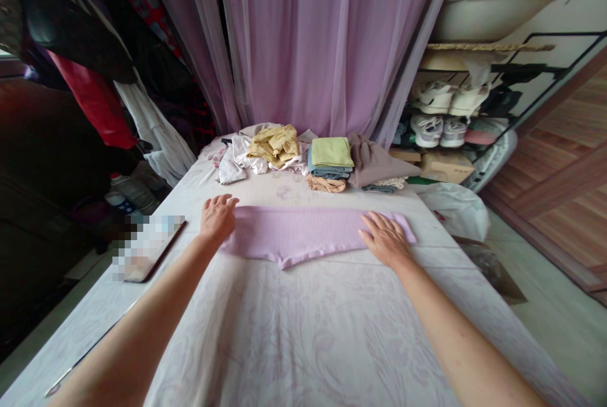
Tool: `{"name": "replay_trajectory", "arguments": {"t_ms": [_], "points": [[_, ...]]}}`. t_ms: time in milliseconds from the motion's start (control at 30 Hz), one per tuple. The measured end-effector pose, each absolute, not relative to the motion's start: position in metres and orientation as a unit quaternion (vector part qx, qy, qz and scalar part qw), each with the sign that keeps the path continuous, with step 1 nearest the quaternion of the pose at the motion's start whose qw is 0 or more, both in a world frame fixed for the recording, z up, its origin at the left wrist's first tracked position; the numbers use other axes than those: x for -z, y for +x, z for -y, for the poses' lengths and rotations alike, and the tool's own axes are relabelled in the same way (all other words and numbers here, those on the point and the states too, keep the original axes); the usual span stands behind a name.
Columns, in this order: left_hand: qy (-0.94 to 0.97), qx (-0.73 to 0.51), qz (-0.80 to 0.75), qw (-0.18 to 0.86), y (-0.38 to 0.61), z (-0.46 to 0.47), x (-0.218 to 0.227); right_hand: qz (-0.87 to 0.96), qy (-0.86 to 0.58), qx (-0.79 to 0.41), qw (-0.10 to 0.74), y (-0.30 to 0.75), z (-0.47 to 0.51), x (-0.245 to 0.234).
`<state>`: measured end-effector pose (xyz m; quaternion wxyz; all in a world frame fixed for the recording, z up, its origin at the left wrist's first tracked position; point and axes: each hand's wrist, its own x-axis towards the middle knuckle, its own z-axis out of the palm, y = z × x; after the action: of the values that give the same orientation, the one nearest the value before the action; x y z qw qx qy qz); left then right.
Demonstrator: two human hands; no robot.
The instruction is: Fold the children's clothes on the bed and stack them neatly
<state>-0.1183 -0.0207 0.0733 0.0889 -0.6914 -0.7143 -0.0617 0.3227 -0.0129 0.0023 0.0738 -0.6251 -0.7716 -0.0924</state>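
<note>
patterned cloth (294, 337) under lilac garment (298, 233), folded stack (331, 157)

Soft light reaches the lilac garment (298, 233) before me — the left side sinks into deep shadow. Wide-angle distortion stretches my forearms (173, 287) near the edges — coarse blocks obscure the phone (150, 249).

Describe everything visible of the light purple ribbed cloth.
The light purple ribbed cloth looks like soft knit. It lies mostly flat on the patterned sheet, spread wide from side to side, its near edge dipping to a point left of the middle. The right hand rests on its right part; the left hand is at its left end.
</note>
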Motion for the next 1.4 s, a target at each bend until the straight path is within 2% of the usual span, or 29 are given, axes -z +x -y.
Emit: {"name": "replay_trajectory", "arguments": {"t_ms": [67,200,300,400,533,700,933,1200,1300,1400], "points": [[-0.736,0.099,0.664,0.086,-0.092,0.030,-0.067,0.773,-0.623,0.088,0.081,0.321,0.013,-0.004],[-0.827,0.096,0.553,-0.003,-0.042,0.045,-0.041,0.774,-0.616,0.077,0.122,0.323,0.016,-0.007],[-0.830,0.086,0.550,-0.026,-0.027,0.049,-0.024,0.711,-0.666,0.089,0.209,0.336,0.018,-0.007],[-0.828,0.080,0.555,-0.019,-0.028,0.048,-0.018,0.557,-0.771,0.098,0.294,0.353,0.021,-0.005],[-0.827,0.074,0.557,-0.007,-0.030,0.048,-0.021,0.475,-0.833,0.068,0.276,0.363,0.021,-0.002],[-0.824,0.079,0.562,0.001,-0.026,0.050,-0.024,0.530,-0.796,0.091,0.279,0.360,0.020,0.000],[-0.823,0.073,0.564,0.007,-0.024,0.052,-0.028,0.589,-0.765,0.032,0.257,0.346,0.022,-0.007],[-0.825,0.094,0.557,0.018,-0.025,0.052,-0.025,0.606,-0.689,0.037,0.395,0.342,0.025,-0.007],[-0.824,0.100,0.558,0.020,-0.025,0.052,-0.024,0.524,-0.757,-0.033,0.389,0.349,0.023,-0.014],[-0.825,0.089,0.558,0.018,-0.025,0.052,-0.024,0.430,-0.805,-0.176,0.368,0.362,0.016,-0.025]]}}
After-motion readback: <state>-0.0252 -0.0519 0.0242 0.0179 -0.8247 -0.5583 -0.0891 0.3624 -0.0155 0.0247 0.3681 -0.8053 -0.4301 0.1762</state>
